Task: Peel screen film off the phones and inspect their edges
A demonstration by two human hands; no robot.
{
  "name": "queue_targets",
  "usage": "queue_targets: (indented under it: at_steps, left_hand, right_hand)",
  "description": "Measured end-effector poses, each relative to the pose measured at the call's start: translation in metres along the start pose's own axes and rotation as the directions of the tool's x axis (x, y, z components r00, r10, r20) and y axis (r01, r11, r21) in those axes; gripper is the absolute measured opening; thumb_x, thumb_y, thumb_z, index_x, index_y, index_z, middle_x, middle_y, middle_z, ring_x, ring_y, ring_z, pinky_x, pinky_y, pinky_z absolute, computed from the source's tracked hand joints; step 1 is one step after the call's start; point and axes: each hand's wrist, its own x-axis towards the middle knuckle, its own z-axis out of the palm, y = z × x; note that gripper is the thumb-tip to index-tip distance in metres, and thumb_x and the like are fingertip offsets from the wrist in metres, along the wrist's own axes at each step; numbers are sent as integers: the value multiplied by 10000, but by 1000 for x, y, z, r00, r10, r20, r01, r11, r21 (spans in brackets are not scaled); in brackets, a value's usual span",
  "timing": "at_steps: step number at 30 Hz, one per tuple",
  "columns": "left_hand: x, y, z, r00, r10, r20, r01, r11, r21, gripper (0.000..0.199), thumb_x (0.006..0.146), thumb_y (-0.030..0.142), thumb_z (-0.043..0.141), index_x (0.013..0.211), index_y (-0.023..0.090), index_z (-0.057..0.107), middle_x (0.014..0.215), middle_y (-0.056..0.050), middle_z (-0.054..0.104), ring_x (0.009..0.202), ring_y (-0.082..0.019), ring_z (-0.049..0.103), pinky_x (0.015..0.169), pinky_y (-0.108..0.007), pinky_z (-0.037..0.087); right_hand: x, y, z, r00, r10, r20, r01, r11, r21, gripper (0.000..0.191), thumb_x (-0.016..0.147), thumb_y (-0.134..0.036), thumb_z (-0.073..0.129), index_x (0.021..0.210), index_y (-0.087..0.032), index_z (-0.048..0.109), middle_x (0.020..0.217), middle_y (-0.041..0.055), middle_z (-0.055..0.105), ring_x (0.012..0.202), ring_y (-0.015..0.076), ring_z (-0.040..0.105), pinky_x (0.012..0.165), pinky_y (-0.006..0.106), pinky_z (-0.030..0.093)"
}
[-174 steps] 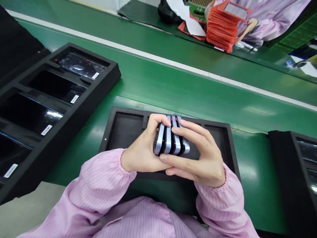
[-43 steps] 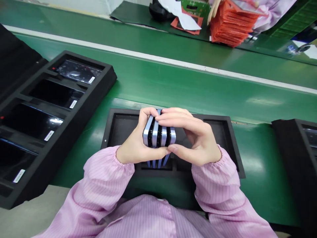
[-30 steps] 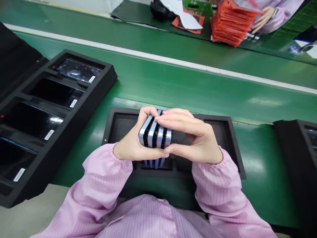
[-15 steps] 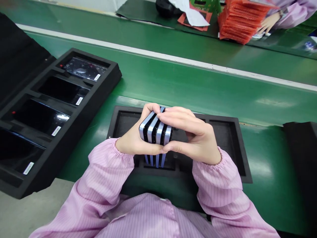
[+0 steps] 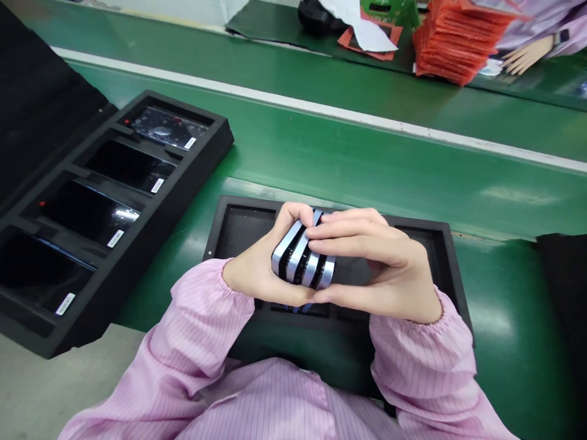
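A stack of several smartphones (image 5: 299, 255), with light-blue metal frames and dark gaps between them, is held up on edge in front of me. My left hand (image 5: 263, 269) is closed around its left side, thumb and fingers wrapped about it. From the right, my right hand (image 5: 394, 266) grips the same stack, fingertips across the top edges and thumb against the near side. Beneath both hands lies a black foam tray (image 5: 457, 275) with recessed compartments; my hands hide its middle.
At left stands a black foam case (image 5: 199, 165) holding several dark-screened phones with white labels, its lid (image 5: 41, 91) raised. A dark object (image 5: 566, 293) sits at the right edge. Across the green bench are stacked red packets (image 5: 452, 43) and another person's hand (image 5: 527, 56).
The phone stack has tipped, so less of its lower part shows below my hands. My right fingers have shifted on its top. The other person's hand has moved right, off the packets.
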Motion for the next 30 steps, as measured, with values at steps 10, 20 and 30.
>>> queue_targets:
  at_steps: [10,20,30]
  left_hand:
    - [1,4,13,1000,24,-19,-24,1000,-4,736,698,221,866,1147,326,293,1135,-28,496,919,-189,628,787,-366,558]
    - [7,3,17,988,35,-148,-32,999,24,693,737,268,879,1159,303,331,1269,-82,473,1233,-272,578,966,-440,539]
    - [8,4,26,966,2,-257,20,996,85,732,706,284,907,1144,285,321,1210,-47,464,1156,-234,568,980,-402,518]
  right_hand:
    - [1,-4,-12,997,-6,73,4,1000,17,394,793,-398,905,1127,-251,756,1143,43,785,1063,213,752,1050,388,567]
    - [-3,10,-8,1000,13,4,-13,995,103,433,795,-308,893,1200,-251,753,1141,47,788,1145,233,732,1131,401,531]
    - [-6,16,-6,997,68,-36,-61,983,172,446,786,-276,876,1217,-276,762,1183,42,777,1212,272,704,1143,455,536]
